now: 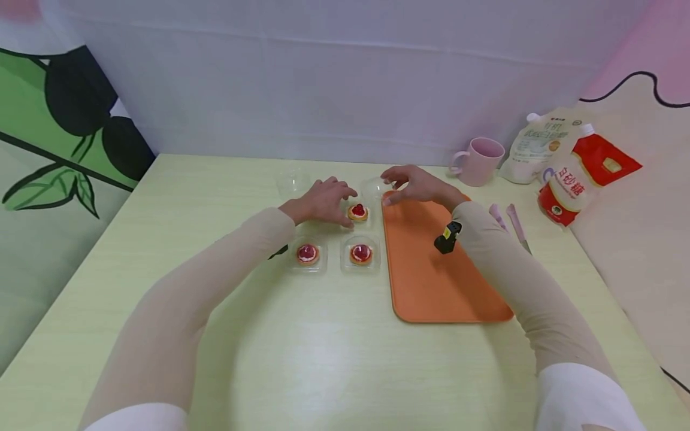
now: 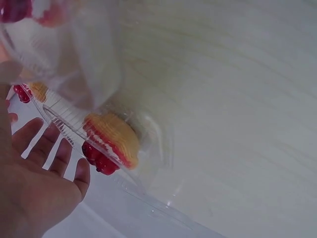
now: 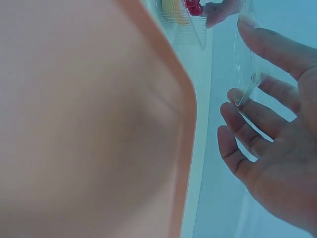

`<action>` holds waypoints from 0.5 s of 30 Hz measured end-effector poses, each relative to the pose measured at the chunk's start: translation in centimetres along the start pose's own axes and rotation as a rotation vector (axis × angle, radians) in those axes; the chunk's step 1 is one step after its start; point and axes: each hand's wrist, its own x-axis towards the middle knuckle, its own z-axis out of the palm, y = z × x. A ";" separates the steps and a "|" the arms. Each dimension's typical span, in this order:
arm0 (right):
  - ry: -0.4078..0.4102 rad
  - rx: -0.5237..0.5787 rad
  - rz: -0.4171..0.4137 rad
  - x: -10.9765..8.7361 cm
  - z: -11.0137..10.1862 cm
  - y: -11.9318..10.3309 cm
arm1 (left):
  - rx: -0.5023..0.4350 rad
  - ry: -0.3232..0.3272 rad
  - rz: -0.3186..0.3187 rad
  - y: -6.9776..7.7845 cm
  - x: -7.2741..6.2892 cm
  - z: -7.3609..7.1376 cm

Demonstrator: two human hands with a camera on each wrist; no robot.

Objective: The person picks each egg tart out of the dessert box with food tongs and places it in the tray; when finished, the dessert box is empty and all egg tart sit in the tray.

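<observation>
My right hand (image 1: 419, 184) pinches the edge of a clear plastic lid (image 1: 371, 189), thumb on one side and fingers on the other. Below that lid a red-topped tart (image 1: 358, 212) sits in its clear box. Beside this tart my left hand (image 1: 323, 202) reaches from the left, palm down, its fingers spread and gently bent around the box's left side. Another raised clear lid (image 1: 293, 181) stands behind the left wrist; its box is largely hidden by the arm. In the left wrist view, a tart (image 2: 111, 144) shows beyond the fingertips.
Two more boxed tarts, left (image 1: 308, 254) and right (image 1: 360, 254), stand nearer me. An orange tray (image 1: 426, 287) lies under the right forearm. Pink-handled utensils (image 1: 516, 222), a pink mug (image 1: 482, 161), a red-and-white pouch (image 1: 577, 179) and a pale pouch (image 1: 539, 149) are to the right.
</observation>
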 end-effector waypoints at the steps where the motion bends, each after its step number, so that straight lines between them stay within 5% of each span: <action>1: 0.000 0.002 0.002 0.0 0.0 0.0 | -0.004 -0.001 -0.003 0.0 0.0 0.0; 15: 0.053 0.074 -0.001 -0.3 -0.7 -1.1 | -0.051 -0.010 -0.003 0.0 -0.3 -0.7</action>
